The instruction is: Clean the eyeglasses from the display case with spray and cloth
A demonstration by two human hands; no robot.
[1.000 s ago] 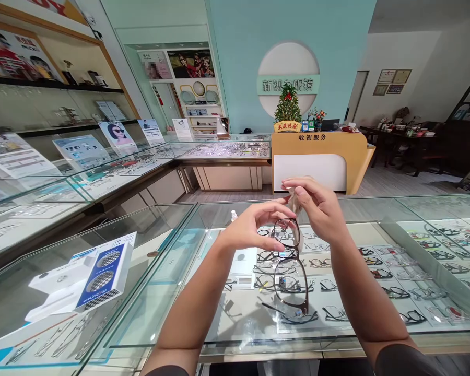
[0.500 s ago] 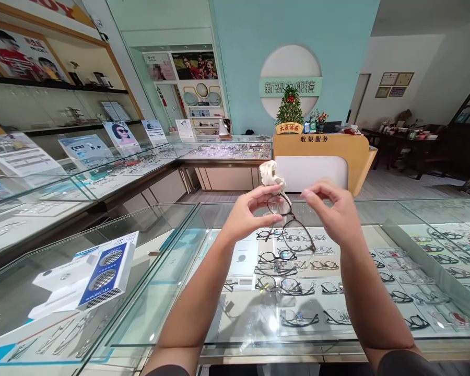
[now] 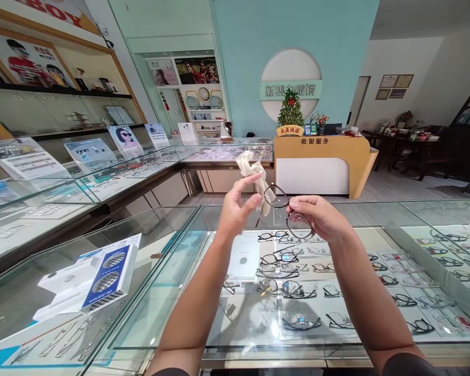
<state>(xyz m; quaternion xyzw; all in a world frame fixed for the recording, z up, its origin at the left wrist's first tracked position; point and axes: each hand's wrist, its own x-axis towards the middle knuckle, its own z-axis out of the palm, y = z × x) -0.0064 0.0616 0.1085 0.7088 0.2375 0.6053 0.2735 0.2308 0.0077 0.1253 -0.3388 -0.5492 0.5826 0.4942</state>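
Note:
A pair of round dark-rimmed glasses (image 3: 277, 198) hangs tilted above the glass counter, one lens up and left, the other lower right. My right hand (image 3: 326, 216) pinches the frame near the bridge between thumb and fingers. A crumpled off-white cloth (image 3: 249, 164) sticks up from my left hand (image 3: 234, 211) and trails down beside the upper lens. My left thumb and forefinger are apart, while the other fingers, mostly hidden, hold the cloth. Whether the cloth touches the lens, I cannot tell.
Beneath my hands is a glass display case (image 3: 266, 344) with rows of eyeglass frames (image 3: 301, 322) inside. At left, a blue and white box (image 3: 107, 271) stands in an adjoining case. Farther back are a wood-coloured cashier desk (image 3: 360, 156) and a potted plant (image 3: 291, 109).
My right hand has moved left and taken hold of the glasses near the bridge. My left thumb and forefinger have come off the frame, and the hand with the cloth has shifted left.

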